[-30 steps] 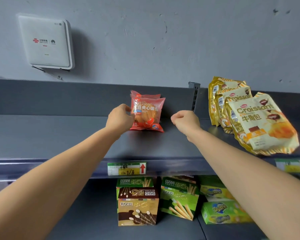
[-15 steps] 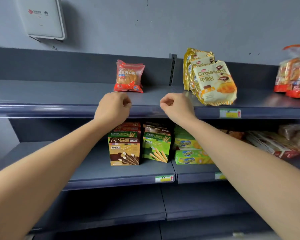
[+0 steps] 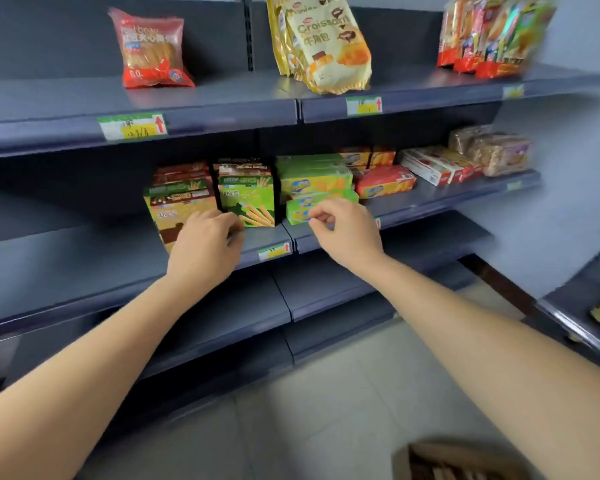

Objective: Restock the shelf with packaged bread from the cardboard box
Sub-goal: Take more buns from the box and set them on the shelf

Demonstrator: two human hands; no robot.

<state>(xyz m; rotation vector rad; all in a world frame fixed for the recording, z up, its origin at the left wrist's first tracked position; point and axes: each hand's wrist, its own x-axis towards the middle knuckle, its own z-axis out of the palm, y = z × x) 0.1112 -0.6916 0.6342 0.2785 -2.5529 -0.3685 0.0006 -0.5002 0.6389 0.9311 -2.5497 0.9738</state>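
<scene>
**A:** On the top shelf point(image 3: 66, 102), one red bread packet point(image 3: 151, 50) stands alone, well left of the croissant packs point(image 3: 326, 46).

**B:** Both hands empty! Left hand point(image 3: 205, 247) and right hand point(image 3: 347, 233) are loosely curled, gripping nothing, out before the biscuit boxes point(image 3: 246, 195).

**A:** The cardboard box point(image 3: 458, 460) is peeking in at the bottom edge.

**B:** The risk? Nothing braces that packet. A careless shove from the next one could topple it.
</scene>
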